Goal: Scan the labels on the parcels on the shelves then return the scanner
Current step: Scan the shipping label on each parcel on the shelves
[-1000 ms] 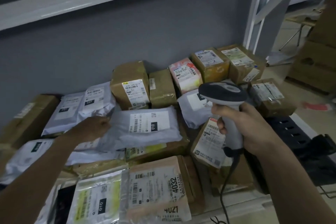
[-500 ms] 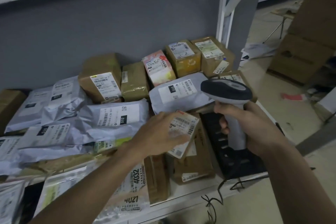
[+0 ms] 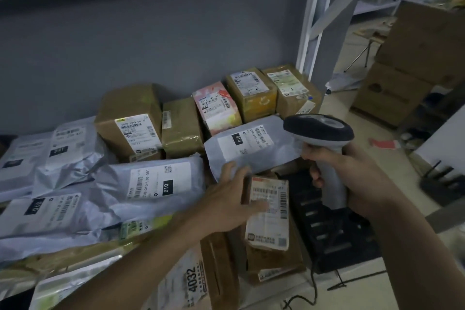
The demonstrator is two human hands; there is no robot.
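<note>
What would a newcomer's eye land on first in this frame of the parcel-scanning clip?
Probably the grey barcode scanner at centre right, gripped by the right hand and aimed over the shelf. Next, the left hand in the middle, its fingers on a brown box with a white label at the shelf's front. Behind them lie grey mailer bags on the left and a row of cardboard boxes against the grey wall.

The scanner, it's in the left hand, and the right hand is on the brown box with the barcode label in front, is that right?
Not quite: the hands are swapped. In the head view the scanner is gripped by the right hand, and the left hand rests on the brown box with the barcode label in front.
</note>
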